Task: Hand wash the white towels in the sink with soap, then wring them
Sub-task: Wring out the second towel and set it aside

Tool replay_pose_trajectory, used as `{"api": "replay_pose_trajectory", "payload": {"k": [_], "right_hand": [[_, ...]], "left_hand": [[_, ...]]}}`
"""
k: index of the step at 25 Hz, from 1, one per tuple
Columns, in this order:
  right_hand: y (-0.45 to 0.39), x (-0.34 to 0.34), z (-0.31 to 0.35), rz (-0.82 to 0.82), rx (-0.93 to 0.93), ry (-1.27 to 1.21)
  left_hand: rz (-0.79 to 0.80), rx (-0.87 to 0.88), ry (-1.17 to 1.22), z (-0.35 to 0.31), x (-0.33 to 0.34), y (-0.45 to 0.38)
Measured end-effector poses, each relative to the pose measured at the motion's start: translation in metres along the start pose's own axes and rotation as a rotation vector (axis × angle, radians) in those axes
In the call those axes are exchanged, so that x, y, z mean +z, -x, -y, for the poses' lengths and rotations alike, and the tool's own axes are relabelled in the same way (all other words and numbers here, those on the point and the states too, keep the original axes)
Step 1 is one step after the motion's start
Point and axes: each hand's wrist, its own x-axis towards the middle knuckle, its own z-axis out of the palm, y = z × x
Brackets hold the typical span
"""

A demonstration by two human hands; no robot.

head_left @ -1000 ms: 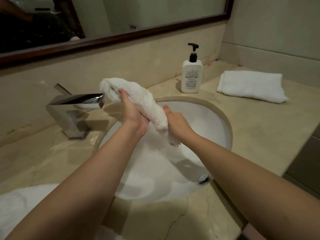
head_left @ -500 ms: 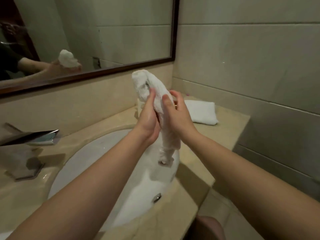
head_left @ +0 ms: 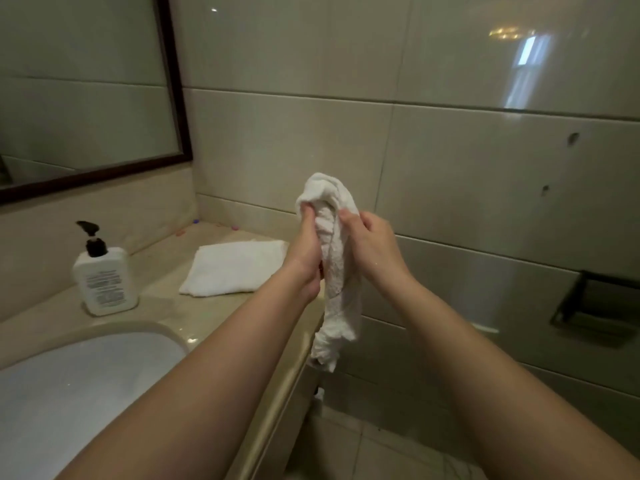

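The room is dim, with a warm greenish-beige cast and soft, weak shadows. On the glossy wall tiles (head_left: 450,150), up and to the right of the mirror (head_left: 86,91), sit a pale bluish window-like reflection and a cluster of small yellow glints. The picture is soft throughout, and straight tile lines bow toward the edges.

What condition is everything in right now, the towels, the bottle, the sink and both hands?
Held towel: twisted, hanging upright beyond the counter edge.
Folded towel: flat on the counter.
Soap bottle: upright, pump on.
Sink: no towel in its visible part.
Left hand: gripping towel.
Right hand: gripping towel.
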Motion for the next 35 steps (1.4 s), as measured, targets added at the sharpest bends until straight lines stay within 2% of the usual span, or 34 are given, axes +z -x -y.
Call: {"api": "replay_pose_trajectory", "payload": {"k": [8,10,11,13,15,17,18,21,23,27,29,31,35], "right_hand": [[-0.026,-0.06,-0.034,-0.146,0.153,-0.299],[-0.028,-0.071,-0.043,-0.177,0.199,-0.385],[-0.027,-0.076,-0.048,-0.147,0.23,-0.475],[-0.023,-0.082,-0.053,0.022,0.302,-0.67],[-0.018,-0.079,-0.053,0.137,0.317,-0.698],[-0.017,-0.071,-0.05,0.043,0.314,-0.625],[-0.016,-0.068,-0.049,-0.009,0.301,-0.575],[-0.014,-0.066,-0.049,0.014,0.241,-0.434],[-0.012,-0.067,-0.051,0.036,0.244,-0.431],[-0.016,-0.078,-0.048,0.036,0.331,-0.504],[-0.02,-0.085,-0.049,0.086,0.382,-0.526],[-0.022,-0.091,-0.048,0.11,0.393,-0.543],[-0.025,-0.089,-0.046,0.023,0.444,-0.714]], "left_hand": [[0.111,-0.011,-0.026,0.025,0.045,-0.035],[0.081,0.057,-0.185,0.018,0.045,-0.035],[0.068,0.1,-0.309,0.017,0.047,-0.036],[0.06,0.159,-0.456,0.019,0.049,-0.038],[-0.031,0.134,-0.47,0.025,0.046,-0.043],[-0.184,0.061,-0.442,0.031,0.037,-0.041],[-0.186,0.017,-0.38,0.034,0.036,-0.037],[0.052,-0.091,-0.242,0.036,0.044,-0.025],[0.15,-0.067,-0.217,0.032,0.053,-0.022],[0.074,-0.002,-0.169,0.03,0.066,-0.024],[0.073,0.014,-0.196,0.031,0.071,-0.027],[0.11,0.061,-0.294,0.029,0.075,-0.031],[0.285,0.119,-0.469,0.038,0.062,-0.028]]}}
